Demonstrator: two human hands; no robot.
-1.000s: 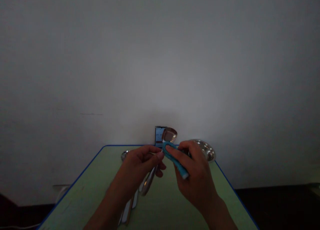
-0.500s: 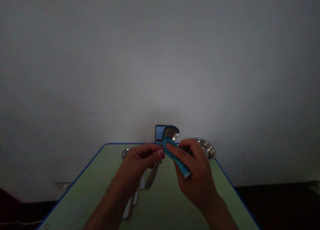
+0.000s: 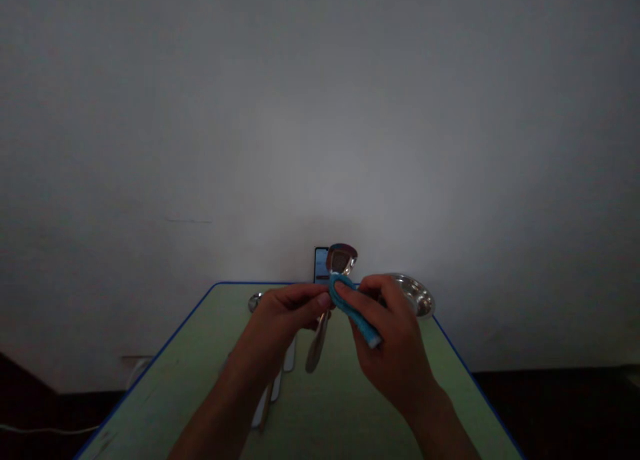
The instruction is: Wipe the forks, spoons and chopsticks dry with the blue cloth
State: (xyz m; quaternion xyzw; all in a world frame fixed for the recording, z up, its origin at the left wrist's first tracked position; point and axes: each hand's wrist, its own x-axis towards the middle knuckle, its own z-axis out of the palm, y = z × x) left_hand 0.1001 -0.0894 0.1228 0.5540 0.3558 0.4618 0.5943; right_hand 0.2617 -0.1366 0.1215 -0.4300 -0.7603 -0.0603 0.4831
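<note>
1. Between the tips of the left hand's fingers [image 3: 280, 317], the handle of a metal utensil [image 3: 342, 258] is pinched; thumb and forefinger look nearly closed on it, the other fingers curled below and partly hidden.

2. Just beside them, the right hand [image 3: 395, 333] has its fingers bent around a folded blue cloth [image 3: 360, 323], one finger laid along it, its near end sticking out toward the wrist. The cloth sits against the utensil's neck; from where I stand I can't tell whether it goes all the way around.

3. Lengthwise, the utensil runs from its broad, shiny head, up and slightly right of both sets of fingers, down to the handle's end, which hangs below and a little left. The left hand is nearer the handle, the right hand's cloth nearer the head.

4. Below all this spreads a green, blue-edged desk [image 3: 380, 413]; the utensil seems to be held above it.

5. Farther out, a phone [image 3: 321, 265] stands partly behind the head, a metal dish [image 3: 420, 297] lies beyond the right hand, and white-and-brown strips [image 3: 277, 383] lie beside the left forearm, partly covered by it.
</note>
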